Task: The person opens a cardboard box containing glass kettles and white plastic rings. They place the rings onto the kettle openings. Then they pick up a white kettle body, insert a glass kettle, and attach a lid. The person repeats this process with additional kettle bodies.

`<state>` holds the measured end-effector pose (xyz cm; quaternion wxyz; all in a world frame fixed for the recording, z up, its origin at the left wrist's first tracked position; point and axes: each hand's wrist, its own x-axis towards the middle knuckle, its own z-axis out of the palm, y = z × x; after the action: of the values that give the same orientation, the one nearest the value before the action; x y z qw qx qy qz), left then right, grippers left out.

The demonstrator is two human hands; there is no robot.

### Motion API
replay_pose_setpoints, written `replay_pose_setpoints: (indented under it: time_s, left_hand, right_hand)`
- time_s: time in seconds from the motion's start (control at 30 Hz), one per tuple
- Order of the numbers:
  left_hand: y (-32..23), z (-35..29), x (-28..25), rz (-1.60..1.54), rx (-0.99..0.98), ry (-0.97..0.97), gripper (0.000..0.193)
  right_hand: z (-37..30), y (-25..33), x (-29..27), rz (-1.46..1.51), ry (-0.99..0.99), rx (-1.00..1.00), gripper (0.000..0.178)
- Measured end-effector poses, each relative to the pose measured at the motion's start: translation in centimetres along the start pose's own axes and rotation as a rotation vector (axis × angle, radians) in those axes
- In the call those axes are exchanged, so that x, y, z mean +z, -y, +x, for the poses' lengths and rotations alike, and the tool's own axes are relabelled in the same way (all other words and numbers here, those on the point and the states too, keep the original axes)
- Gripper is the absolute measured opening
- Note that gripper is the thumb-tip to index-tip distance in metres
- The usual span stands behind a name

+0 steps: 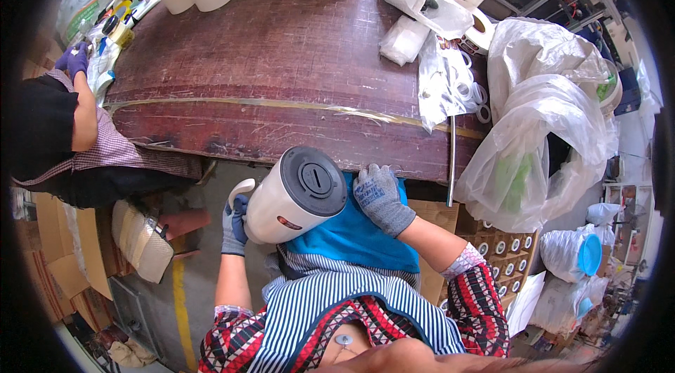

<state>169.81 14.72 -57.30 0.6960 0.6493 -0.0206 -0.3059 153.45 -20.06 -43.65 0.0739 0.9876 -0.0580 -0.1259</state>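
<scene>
- The white jug (274, 211) is located above the lap, in front of the near edge of the worn wooden table (267, 56), tilted with its dark grey lid (314, 175) turned toward the table.
- The pale curved handle (242, 189) is gripped by the left hand (235, 227), its gloved fingers apparently clamped around the lower part.
- The right hand (383, 198) is placed at the table edge, against the blue cloth (351, 236); whether any cloth is pinched cannot be told, the fingertips being hidden.
- The jug is judged rigid and moderately light if empty; its contents cannot be seen. The glossy wall is judged slippery and prone to scuffing.
- The handle is considered the surest hold, with a second palm advised beneath the base; lifting by the lid is not recommended.
- The body is smooth and gently tapered; the lid is round, matt and slotted. The cloth is soft and thick-looking, the gloves are of grey knit, and the tabletop is scratched.
</scene>
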Motion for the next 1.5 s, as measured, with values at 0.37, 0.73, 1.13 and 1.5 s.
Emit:
replay_pose_setpoints:
  time_s: [0.37,0.73,1.13,1.5]
  left_hand:
    - [-1.2,2.0,0.1,0.011,-0.013,0.133,0.064]
    - [-3.6,6.6,4.0,-0.182,-0.354,0.425,0.04]
    - [-13.8,-0.1,6.5,0.256,0.386,-0.033,0.022]
    - [-53.2,12.4,-2.1,1.862,1.126,-0.285,0.048]
  right_hand:
    - [-6.1,-3.8,-7.3,0.774,-0.633,-0.088,0.033]
    - [-5.8,-4.4,-8.1,0.356,-0.725,-0.812,0.036]
    - [-8.1,-3.9,-6.5,0.759,-0.767,-0.042,0.034]
    - [-14.5,-3.4,0.1,1.399,-0.348,0.609,0.02]
